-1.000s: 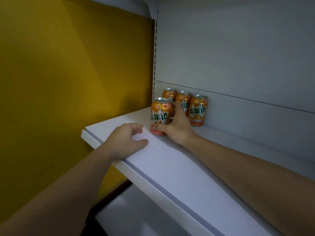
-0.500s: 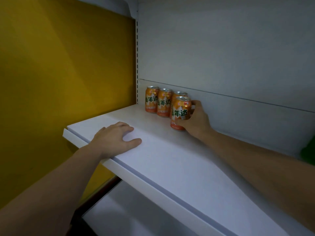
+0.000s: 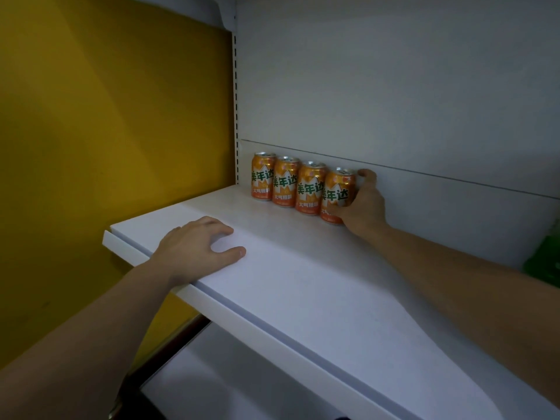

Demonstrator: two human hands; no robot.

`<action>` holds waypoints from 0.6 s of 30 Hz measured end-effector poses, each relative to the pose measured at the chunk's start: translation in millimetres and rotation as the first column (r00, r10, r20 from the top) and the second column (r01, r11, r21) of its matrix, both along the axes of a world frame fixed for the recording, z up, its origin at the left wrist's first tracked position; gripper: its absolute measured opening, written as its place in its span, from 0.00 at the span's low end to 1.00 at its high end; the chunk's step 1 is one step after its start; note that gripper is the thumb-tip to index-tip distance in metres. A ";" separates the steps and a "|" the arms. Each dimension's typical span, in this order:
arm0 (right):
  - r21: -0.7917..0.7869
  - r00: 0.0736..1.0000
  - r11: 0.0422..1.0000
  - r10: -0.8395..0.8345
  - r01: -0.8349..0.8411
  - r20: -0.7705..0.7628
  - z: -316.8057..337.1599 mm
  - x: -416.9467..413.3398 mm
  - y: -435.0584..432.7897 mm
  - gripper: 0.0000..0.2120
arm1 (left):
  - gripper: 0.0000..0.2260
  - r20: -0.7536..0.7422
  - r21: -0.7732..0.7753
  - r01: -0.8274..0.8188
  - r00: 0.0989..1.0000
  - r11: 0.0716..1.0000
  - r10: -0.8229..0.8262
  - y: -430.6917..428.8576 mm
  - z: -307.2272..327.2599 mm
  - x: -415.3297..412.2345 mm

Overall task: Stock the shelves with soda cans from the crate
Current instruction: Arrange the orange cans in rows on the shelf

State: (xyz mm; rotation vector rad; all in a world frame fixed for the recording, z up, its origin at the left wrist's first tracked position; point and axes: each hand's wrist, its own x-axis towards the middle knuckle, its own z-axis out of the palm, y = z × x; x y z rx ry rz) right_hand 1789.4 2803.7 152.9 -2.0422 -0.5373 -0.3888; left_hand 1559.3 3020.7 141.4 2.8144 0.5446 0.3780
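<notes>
Several orange soda cans stand in a row against the back panel of the white shelf (image 3: pixel 303 292). Three of them (image 3: pixel 285 184) stand free at the left end. My right hand (image 3: pixel 362 204) is wrapped around the rightmost orange can (image 3: pixel 336 192), which stands upright on the shelf, touching its neighbour. My left hand (image 3: pixel 197 250) lies flat, palm down, on the shelf near its front left edge, holding nothing. The crate is out of view.
A yellow wall (image 3: pixel 106 131) closes off the left side. A lower white shelf (image 3: pixel 227 386) shows beneath. Something green (image 3: pixel 545 259) sits at the far right edge. The shelf stretches bare to the right of the cans.
My right hand carried the can from the front left of the row around to its right end and set it down in line. My left hand stayed put.
</notes>
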 end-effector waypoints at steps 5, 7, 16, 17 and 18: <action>-0.014 0.998 0.997 -0.070 0.070 0.002 -1.8 -5.7 5.1 0.38 | 0.20 0.234 -0.108 -0.038 0.970 0.993 0.063 -0.4 -10.3 -7.2; -0.026 0.995 0.995 -0.097 0.097 -0.001 -1.2 -9.2 3.6 0.39 | 0.20 0.350 -0.135 -0.092 0.927 0.987 0.135 -2.2 -14.6 -11.4; -0.140 0.964 0.966 0.235 -0.217 0.125 5.3 -80.7 38.7 0.30 | 0.30 0.409 -0.050 -0.031 0.911 0.998 0.049 -3.6 -33.4 -40.1; -0.216 0.945 0.930 0.318 -0.296 0.074 5.3 -94.7 48.5 0.31 | 0.30 0.413 -0.041 -0.010 0.910 0.999 0.026 -4.0 -38.3 -47.3; -0.273 0.919 0.889 0.392 -0.368 0.038 4.8 -108.4 58.9 0.31 | 0.30 0.413 -0.041 0.005 0.911 0.999 0.013 -4.2 -44.2 -56.0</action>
